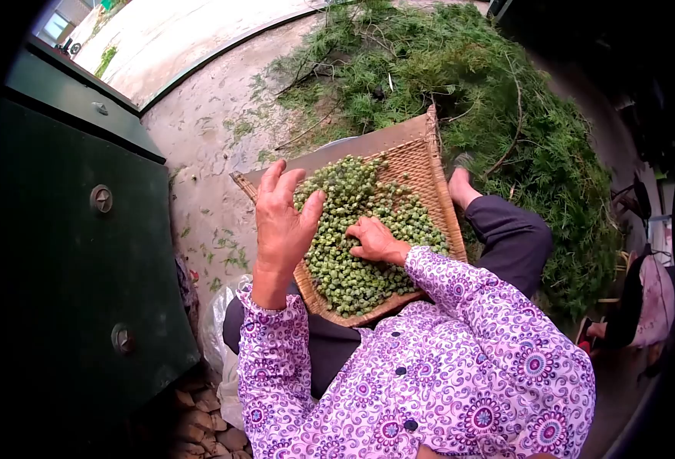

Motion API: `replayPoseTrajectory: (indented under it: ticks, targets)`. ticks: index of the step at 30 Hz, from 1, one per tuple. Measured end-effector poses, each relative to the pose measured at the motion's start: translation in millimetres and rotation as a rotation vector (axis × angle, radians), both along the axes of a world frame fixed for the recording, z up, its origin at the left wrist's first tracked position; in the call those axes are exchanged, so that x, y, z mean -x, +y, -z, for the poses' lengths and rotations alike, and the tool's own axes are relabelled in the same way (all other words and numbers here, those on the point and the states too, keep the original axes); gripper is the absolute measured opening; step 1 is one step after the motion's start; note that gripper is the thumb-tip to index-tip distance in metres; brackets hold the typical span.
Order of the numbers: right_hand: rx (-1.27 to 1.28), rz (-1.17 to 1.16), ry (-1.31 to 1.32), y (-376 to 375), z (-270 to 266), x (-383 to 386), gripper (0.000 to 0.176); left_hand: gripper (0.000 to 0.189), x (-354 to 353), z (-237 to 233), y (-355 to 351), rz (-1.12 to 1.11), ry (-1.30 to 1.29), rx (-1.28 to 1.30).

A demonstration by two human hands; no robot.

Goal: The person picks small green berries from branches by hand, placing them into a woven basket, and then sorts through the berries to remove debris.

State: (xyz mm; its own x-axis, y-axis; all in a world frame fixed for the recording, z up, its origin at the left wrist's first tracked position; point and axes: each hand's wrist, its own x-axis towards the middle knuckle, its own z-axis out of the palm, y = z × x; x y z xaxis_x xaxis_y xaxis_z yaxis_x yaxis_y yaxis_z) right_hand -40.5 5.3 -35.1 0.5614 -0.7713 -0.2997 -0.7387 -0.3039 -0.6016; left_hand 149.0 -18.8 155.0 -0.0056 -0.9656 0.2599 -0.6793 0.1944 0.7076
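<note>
A woven wicker scoop basket (418,153) rests across my lap, with a heap of small round green cones (360,279) in it. My left hand (285,218) is raised above the basket's left side, its thumb and fingers apart and nothing seen in it. Down in the middle of the heap, my right hand (379,241) has bent fingers pressed together among the cones. Its fingertips are partly hidden, so exactly what they pinch does not show.
Cut green conifer branches (536,145) lie piled beyond and right of the basket. A dark green metal door (85,229) stands at left. Clear plastic bag (219,325) and split wood (200,421) are at lower left. Another person's leg (647,302) shows at far right.
</note>
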Motion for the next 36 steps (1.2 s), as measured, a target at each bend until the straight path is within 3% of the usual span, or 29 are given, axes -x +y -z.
replayPoseTrajectory:
  ticks: [3,5,11,15,23,29,31,34,36]
  targets:
    - [-0.163,-0.186,-0.048,19,-29,9,0.035,0.035,-2,3,1,-0.005,-0.017,-0.003]
    - [-0.052,-0.279,-0.069,33,-43,28,0.032,0.035,-3,3,2,-0.012,-0.013,-0.008]
    - [-0.218,-0.163,0.037,-8,-58,86,0.025,0.034,-3,-1,2,0.001,-0.069,0.047]
    - [0.013,-0.003,0.003,-46,-38,85,0.024,0.035,-5,0,3,0.016,-0.056,0.066]
    - [0.183,0.034,0.080,-63,32,36,0.019,0.034,-8,-3,5,0.005,-0.042,0.067]
    - [0.339,0.251,0.259,-65,29,62,0.013,0.035,-14,-2,8,0.018,-0.026,0.083]
    - [0.328,0.261,0.258,-63,18,55,0.014,0.036,-13,-3,9,0.025,-0.030,0.087]
    - [0.361,0.197,0.054,-60,21,36,0.010,0.036,-11,-4,9,0.018,-0.023,0.072]
    - [0.357,0.185,0.128,-61,19,28,0.008,0.035,-11,-4,10,0.017,-0.033,0.072]
